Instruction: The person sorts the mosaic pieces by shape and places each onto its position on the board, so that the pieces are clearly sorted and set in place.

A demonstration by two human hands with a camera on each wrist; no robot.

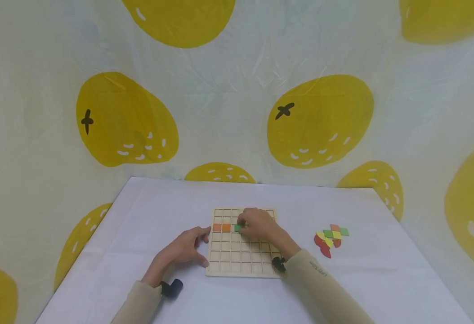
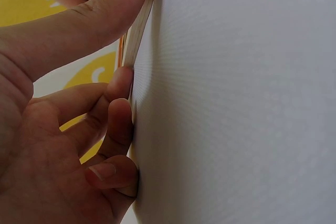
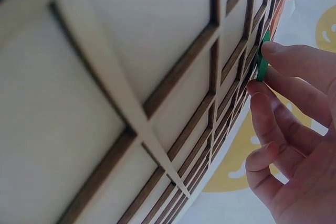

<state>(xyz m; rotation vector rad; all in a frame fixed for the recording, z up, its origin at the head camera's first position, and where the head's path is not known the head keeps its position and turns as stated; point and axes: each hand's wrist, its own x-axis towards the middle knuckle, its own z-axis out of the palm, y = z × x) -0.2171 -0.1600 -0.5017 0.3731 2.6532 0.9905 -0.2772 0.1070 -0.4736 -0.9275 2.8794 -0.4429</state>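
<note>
A wooden grid board (image 1: 241, 268) lies flat on the white table. My right hand (image 1: 260, 226) pinches a small green square tile (image 3: 263, 59) between thumb and finger, over a cell in one of the upper rows. To the left in that row, an orange tile (image 1: 217, 227) and a second, brighter orange tile (image 1: 226, 227) sit side by side in their cells. Along the board's left side my left hand (image 1: 186, 246) rests with thumb and fingers spread, touching the edge (image 2: 139, 30). The right hand covers part of the upper right cells.
Right of the board lies a loose cluster of tiles: green squares (image 1: 344, 231), a yellow square (image 1: 336, 235), an orange square (image 1: 334, 227) and red rounded pieces (image 1: 325, 249). A fruit-patterned curtain (image 1: 221, 112) hangs behind the table (image 1: 172, 198).
</note>
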